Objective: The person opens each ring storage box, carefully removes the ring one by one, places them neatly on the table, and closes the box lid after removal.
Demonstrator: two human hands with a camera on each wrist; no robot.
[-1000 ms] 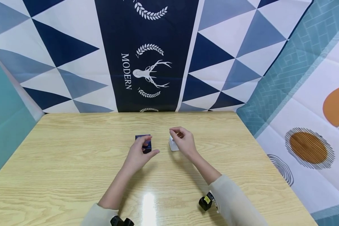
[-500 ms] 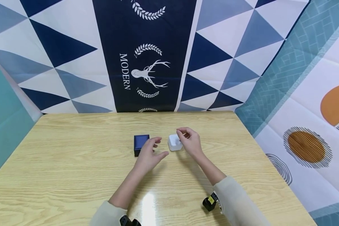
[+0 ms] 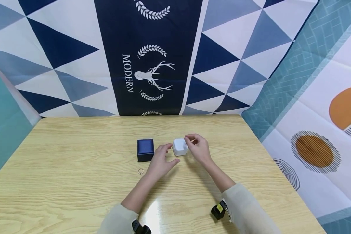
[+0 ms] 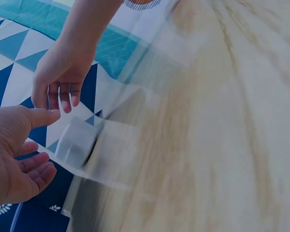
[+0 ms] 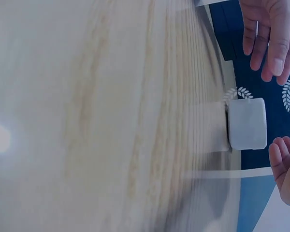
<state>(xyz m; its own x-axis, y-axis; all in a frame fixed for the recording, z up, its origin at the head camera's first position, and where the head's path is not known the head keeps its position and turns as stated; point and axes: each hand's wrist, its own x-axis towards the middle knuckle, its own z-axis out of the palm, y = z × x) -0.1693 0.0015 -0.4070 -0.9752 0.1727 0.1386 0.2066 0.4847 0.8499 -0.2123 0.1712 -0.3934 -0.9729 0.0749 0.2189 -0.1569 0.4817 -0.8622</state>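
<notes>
A small white box with rounded edges (image 3: 180, 147) stands on the wooden table between the two hands. My left hand (image 3: 160, 162) hovers at its left, thumb and fingers spread apart with nothing between them. On the box's right side is my right hand (image 3: 200, 149), its fingers loosely bent and holding nothing; the right wrist view shows the box (image 5: 248, 124) apart from those fingers (image 5: 279, 155). To the left sits a dark blue square ring box (image 3: 145, 147), closed. In front of it lies a thin ring (image 3: 140, 171).
The light wooden table (image 3: 76, 162) ends at a patterned cloth backdrop (image 3: 152, 65) behind. Another printed cloth (image 3: 310, 146) hangs along the right side. Each sleeve carries a small black wrist camera (image 3: 217, 211).
My left hand has moved right, away from the ring box toward the white box, uncovering the ring box and the ring. My right hand has shifted slightly right, leaving the white box more visible.
</notes>
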